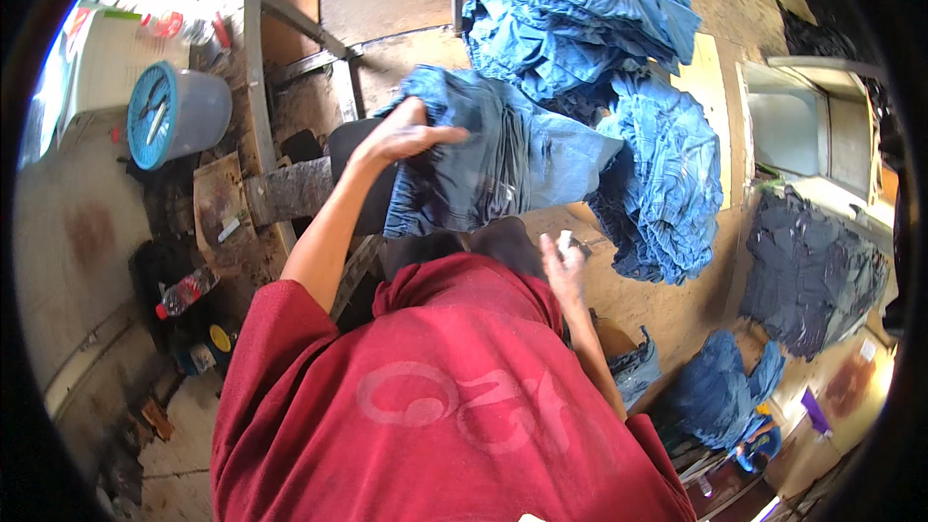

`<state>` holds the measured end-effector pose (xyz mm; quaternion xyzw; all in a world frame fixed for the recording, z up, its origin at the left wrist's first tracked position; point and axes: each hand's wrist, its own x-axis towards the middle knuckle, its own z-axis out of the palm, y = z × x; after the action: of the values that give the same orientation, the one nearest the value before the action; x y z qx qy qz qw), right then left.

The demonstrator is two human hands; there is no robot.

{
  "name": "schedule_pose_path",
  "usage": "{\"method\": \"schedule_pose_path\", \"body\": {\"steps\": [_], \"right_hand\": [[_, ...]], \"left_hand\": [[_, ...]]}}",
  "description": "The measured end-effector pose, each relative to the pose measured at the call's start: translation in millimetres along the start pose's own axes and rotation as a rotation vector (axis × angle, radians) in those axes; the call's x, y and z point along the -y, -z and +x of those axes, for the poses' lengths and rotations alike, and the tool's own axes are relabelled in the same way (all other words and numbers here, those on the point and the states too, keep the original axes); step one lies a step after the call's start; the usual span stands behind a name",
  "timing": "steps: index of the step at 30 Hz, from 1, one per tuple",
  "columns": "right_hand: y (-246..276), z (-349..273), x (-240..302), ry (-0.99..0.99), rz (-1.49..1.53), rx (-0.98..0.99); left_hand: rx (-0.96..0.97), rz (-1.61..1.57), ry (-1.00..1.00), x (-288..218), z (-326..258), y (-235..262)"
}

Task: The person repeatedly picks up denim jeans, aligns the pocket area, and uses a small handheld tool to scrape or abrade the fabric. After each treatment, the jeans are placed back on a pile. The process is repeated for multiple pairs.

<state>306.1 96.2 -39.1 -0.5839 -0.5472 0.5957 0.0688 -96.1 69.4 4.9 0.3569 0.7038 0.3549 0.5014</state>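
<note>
A blue denim garment (483,155) with gathered folds lies across my lap and the dark support in front of me. My left hand (411,135) is closed on its upper left part, thumb side lying over the cloth. Lower and to the right, apart from this garment, my right hand (564,266) is closed around a small white and dark object (566,244), too blurred to name. Beyond the garment rises a large heap of blue denim clothes (580,10). More denim (667,174) hangs down from that heap on the right, touching the garment's right end.
At the left stand a lidded plastic bucket (208,116) with scissors (155,106) on its blue lid, and a wooden frame (256,68). A bottle (188,292) lies below. Dark folded clothes (807,271) and another denim pile (715,391) lie to the right.
</note>
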Motion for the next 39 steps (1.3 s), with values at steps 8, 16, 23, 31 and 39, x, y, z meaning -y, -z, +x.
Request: {"method": "schedule_pose_path", "body": {"steps": [8, 16, 23, 31, 39], "right_hand": [[-49, -13, 12, 0.269, -0.139, -0.211], [-33, 64, 39, 0.277, -0.493, -0.768], [6, 55, 64, 0.605, -0.778, -0.526], [-72, 6, 124, 0.701, -0.679, -0.241], [-73, -36, 175, 0.951, -0.511, -0.052]], "left_hand": [[0.287, -1.410, 0.344, -64, 11, -187], [0.136, -2.055, 0.057, -78, 116, -157], [-0.289, -2.000, 0.213, 3, 71, -80], [-0.315, -1.921, 0.068, 46, 36, -19], [-0.075, -1.687, -0.061, 39, -8, -46]]}}
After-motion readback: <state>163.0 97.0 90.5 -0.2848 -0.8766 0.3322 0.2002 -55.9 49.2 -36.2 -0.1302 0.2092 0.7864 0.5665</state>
